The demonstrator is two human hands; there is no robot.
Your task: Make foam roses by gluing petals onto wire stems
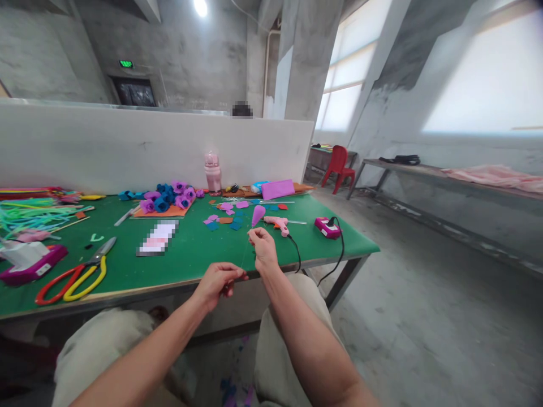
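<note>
My right hand point(263, 249) pinches the lower tip of a purple crepe-paper petal point(258, 213), which stands up above the fingers just over the table's front edge. A thin, pale strand point(245, 254) runs from there down toward my left hand point(221, 282). My left fingertips are pressed together at its lower end, lower and to the left; whether it is wire or thread I cannot tell. Close behind the right hand lies a pink glue gun point(278, 224) with a clear glue stick in its back. Small purple, blue and orange paper pieces point(227, 219) are scattered beyond the hands.
Red-and-yellow-handled scissors point(85, 271) and a blurred phone-like rectangle point(159, 237) lie left on the green table point(190, 260). Finished-looking paper flowers point(169, 198) and a pink bottle point(212, 174) stand behind. A corded purple power strip point(327, 227) sits at the right.
</note>
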